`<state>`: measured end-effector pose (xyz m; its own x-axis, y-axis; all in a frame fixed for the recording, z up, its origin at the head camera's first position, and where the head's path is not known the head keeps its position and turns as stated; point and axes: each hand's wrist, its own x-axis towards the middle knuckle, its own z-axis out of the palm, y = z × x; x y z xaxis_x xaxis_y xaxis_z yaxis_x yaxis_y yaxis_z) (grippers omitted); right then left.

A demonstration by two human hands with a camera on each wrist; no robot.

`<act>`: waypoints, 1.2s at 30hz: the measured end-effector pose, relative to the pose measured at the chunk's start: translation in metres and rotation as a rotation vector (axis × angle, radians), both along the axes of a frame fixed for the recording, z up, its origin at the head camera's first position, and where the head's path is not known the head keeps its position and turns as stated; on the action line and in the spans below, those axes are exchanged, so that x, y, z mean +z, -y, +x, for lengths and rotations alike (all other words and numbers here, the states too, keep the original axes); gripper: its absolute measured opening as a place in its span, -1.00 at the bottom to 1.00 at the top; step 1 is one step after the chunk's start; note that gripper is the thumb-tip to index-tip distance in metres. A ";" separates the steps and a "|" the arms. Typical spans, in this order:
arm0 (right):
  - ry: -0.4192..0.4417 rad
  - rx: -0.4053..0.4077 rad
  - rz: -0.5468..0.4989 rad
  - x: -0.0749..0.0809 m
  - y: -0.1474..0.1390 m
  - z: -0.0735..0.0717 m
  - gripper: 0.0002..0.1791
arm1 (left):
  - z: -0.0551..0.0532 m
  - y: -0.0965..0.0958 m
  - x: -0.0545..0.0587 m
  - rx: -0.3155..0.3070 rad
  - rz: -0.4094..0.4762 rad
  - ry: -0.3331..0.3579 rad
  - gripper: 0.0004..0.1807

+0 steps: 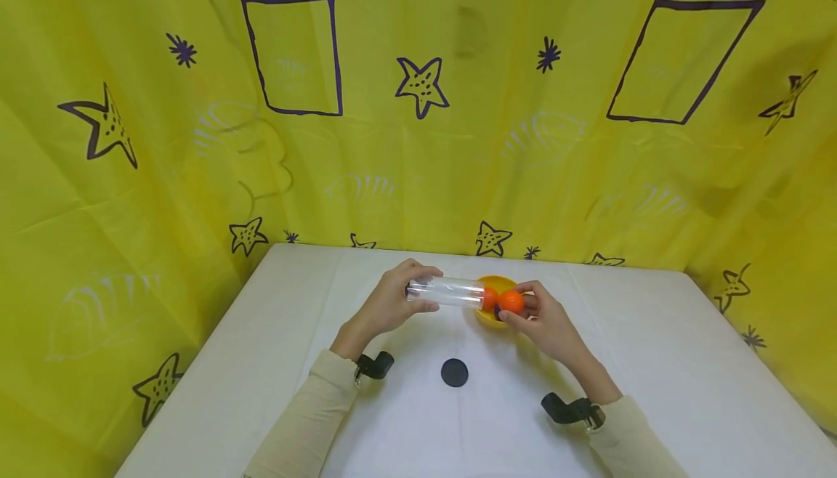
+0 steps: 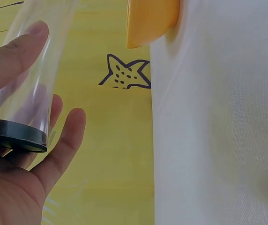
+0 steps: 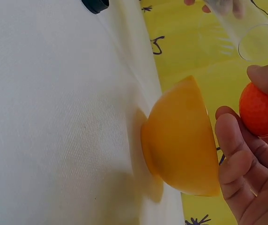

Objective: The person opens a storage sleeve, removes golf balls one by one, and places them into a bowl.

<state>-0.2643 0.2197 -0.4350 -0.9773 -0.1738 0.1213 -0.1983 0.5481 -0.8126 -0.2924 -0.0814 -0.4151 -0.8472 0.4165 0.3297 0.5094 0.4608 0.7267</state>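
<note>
My left hand [image 1: 387, 302] grips a clear tube [image 1: 450, 292] near its black-capped end [image 2: 14, 133], thumb on one side. The tube lies roughly level above the table, its uncovered mouth [image 3: 259, 42] towards the right hand. Between thumb and fingers, my right hand [image 1: 548, 324] pinches an orange dimpled ball [image 3: 261, 110], just off the tube's mouth and above a yellow bowl [image 3: 181, 140]. A second orange ball [image 1: 489, 298] shows over the bowl, by the tube's end. A small dark thing [image 1: 498, 312] beside it is mostly hidden.
A black round disc [image 1: 454, 373] lies on the white table [image 1: 418, 420] nearer me, between the forearms. Yellow curtain [image 1: 418, 151] with drawn stars stands behind the table and at both sides. A black wrist camera sits on each wrist.
</note>
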 end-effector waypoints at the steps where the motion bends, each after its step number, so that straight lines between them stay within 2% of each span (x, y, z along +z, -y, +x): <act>1: -0.005 0.001 0.004 0.000 -0.001 0.000 -0.38 | 0.000 0.000 0.000 0.001 0.000 0.002 -0.46; 7: -0.057 -0.020 0.018 0.000 -0.007 -0.002 -0.44 | 0.001 0.000 0.001 0.005 -0.001 0.011 -0.46; 17: -0.091 -0.118 0.099 -0.001 -0.014 -0.003 -0.45 | 0.001 0.000 0.000 0.001 0.001 0.011 -0.45; 26: -0.144 -0.179 0.099 -0.003 -0.019 -0.005 -0.44 | 0.000 0.000 -0.002 -0.009 0.038 0.038 -0.44; 36: -0.100 -0.217 0.110 -0.004 -0.021 -0.011 -0.43 | -0.001 0.002 -0.001 0.036 0.021 0.039 -0.42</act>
<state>-0.2757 0.2403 -0.4394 -0.9772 0.0214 0.2111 -0.1425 0.6706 -0.7280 -0.2936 -0.0832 -0.4165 -0.8739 0.3788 0.3046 0.4639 0.4631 0.7552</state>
